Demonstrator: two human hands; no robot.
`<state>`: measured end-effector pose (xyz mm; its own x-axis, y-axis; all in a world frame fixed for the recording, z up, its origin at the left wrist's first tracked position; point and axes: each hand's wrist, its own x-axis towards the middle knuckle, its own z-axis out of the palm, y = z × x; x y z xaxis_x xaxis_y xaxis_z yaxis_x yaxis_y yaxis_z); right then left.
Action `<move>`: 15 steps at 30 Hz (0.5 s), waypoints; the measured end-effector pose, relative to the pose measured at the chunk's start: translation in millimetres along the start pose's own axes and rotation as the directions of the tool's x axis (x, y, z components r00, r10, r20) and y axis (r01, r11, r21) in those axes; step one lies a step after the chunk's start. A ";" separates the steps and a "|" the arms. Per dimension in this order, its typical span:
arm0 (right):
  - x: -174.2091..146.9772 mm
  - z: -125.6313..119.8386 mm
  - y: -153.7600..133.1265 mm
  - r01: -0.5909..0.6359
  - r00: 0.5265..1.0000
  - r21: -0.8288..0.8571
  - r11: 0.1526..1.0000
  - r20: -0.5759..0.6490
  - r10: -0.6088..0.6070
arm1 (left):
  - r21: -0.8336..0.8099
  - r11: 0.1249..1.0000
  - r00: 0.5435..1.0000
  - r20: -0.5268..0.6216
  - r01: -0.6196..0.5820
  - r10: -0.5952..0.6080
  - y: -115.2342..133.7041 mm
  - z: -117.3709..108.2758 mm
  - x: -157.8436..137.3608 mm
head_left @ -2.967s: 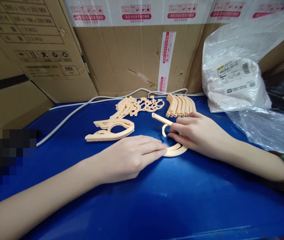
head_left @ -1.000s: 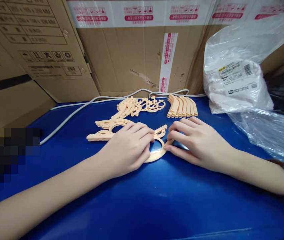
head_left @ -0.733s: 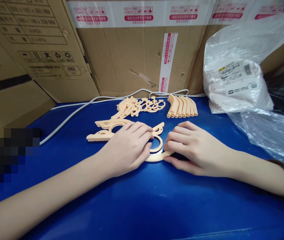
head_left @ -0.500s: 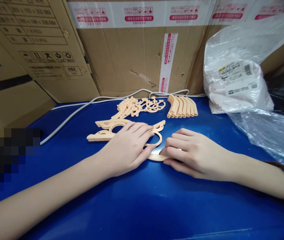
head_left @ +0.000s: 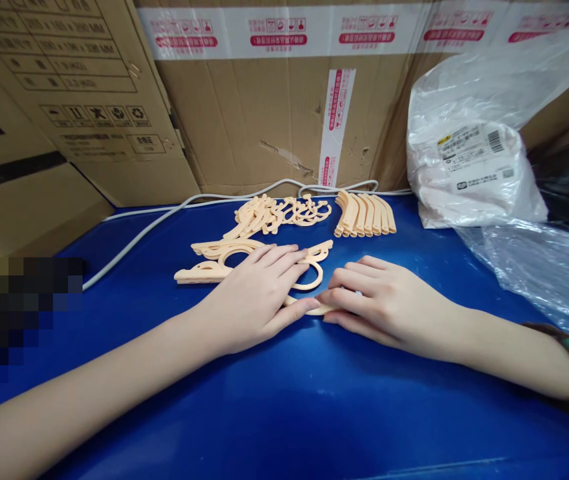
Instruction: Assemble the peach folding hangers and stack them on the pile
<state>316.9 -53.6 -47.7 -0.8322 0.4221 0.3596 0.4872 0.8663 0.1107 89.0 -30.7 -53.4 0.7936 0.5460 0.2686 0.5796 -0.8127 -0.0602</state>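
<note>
Right hand [head_left: 389, 303] pinches the curved strip [head_left: 320, 311]; left hand [head_left: 259, 293] — grip unclear — covers ring piece [head_left: 321, 275] behind it, perhaps for steadying.

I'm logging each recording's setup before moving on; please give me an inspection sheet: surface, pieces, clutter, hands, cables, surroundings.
Surface: glossy blue top.
Pieces: cream ringed piece and curved piece at the hands; flat pieces to the left; behind, a loose heap and curved row.
Clutter: labelled plastic bag, clear plastic, right.
Hands: left hand lies over the ringed piece, thumb at the curved piece; right hand grips the curved piece.
Cables: white cable along the back, curving nearer at left.
Surroundings: cardboard boxes, behind and left.
</note>
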 end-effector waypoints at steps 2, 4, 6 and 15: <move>0.4 -1.1 1.0 -0.026 1.000 0.020 0.999 -0.001 0.026 | 0.006 1.000 1.000 -0.009 -0.009 0.009 0.2 -0.2 -0.1; 1.1 -2.2 3.2 -0.058 0.998 0.021 0.998 -0.015 0.058 | 0.012 1.000 1.000 -0.020 -0.020 0.020 0.7 -0.9 -0.2; 2.0 -3.6 6.5 -0.081 0.996 0.003 0.997 -0.033 0.081 | 0.012 0.999 0.999 -0.033 -0.037 0.038 2.2 -2.3 -0.1; 37.7 -16.0 34.0 -0.207 0.978 0.010 0.978 0.029 0.207 | -0.184 0.975 0.992 -0.043 -0.125 0.119 12.3 -4.6 -0.4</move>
<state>306.3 -12.5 -15.6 -0.7208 0.5994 0.3481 0.6463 0.7627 0.0248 95.0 -41.9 -49.9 0.8481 0.4361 0.3007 0.4317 -0.8980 0.0847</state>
